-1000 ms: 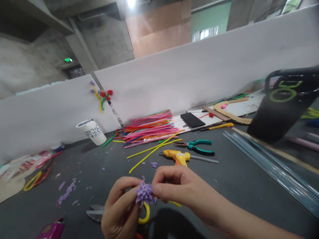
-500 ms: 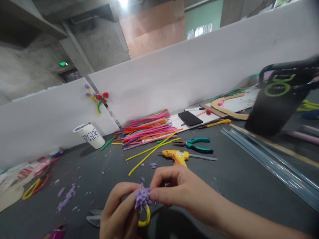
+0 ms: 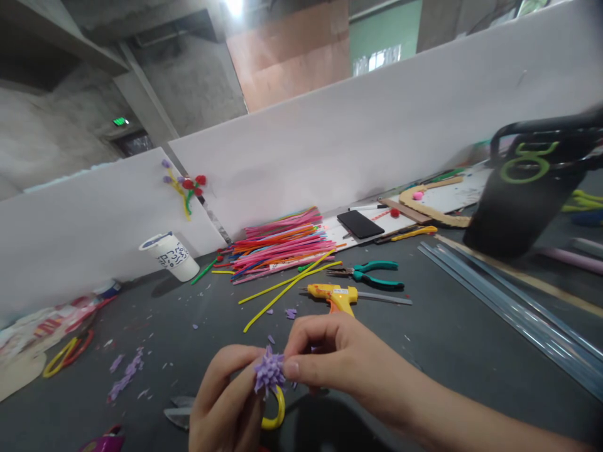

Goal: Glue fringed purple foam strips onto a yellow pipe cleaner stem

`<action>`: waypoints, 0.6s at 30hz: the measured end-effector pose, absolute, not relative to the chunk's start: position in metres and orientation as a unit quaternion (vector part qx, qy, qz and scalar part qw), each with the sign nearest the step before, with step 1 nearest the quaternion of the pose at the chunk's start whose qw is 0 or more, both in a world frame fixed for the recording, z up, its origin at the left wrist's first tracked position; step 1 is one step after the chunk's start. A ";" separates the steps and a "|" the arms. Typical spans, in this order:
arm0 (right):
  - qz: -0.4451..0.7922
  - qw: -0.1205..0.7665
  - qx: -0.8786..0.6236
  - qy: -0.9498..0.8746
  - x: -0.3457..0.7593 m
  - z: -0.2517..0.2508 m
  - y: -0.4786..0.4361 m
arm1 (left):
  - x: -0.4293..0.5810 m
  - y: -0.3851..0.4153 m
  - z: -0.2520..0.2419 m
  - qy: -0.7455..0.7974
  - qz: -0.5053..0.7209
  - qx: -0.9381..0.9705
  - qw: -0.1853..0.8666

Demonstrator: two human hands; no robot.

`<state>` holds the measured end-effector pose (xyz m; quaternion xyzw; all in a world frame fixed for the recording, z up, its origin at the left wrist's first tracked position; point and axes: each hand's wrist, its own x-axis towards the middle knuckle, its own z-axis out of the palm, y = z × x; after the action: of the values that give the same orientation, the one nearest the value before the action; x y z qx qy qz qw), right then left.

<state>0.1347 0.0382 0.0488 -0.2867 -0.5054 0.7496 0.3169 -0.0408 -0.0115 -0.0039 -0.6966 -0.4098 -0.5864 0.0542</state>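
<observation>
A spiky purple flower [image 3: 270,371], built of many small pointed petals, is held low in the middle of the head view. My left hand [image 3: 228,398] is closed around it from the left, fingers curled. From the right, my right hand [image 3: 325,361] pinches the flower's edge between thumb and forefinger; whether a separate petal is in that pinch is hidden. Under the flower a yellow scissor handle [image 3: 277,411] shows, and grey blades [image 3: 179,414] stick out left of my left hand. A yellow glue gun [image 3: 334,295] lies just beyond my right hand.
Teal-handled pliers [image 3: 377,275], yellow pipe cleaners [image 3: 287,285] and a pile of coloured pipe cleaners [image 3: 282,245] lie farther back. Purple scraps [image 3: 126,376] are scattered at left. A white cup [image 3: 172,256] stands by the partition. Clear glue sticks [image 3: 509,307] and a black container [image 3: 527,188] are at right.
My right thumb has shifted very slightly against the flower. Otherwise both hands and the flower stay in place.
</observation>
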 end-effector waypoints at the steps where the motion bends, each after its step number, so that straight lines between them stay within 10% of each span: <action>1: 0.752 0.315 -0.287 -0.504 0.135 0.048 0.038 | -0.044 -0.010 -0.004 -0.393 -0.573 -0.716 0.067; 18: 0.756 0.301 -0.288 -0.505 0.134 0.048 0.040 | -0.045 -0.010 0.001 -0.357 -0.535 -0.758 0.112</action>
<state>0.1342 0.0402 0.0480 -0.2879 -0.5047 0.7561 0.3011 -0.0447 -0.0102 0.0010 -0.7577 -0.3566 -0.5349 0.1123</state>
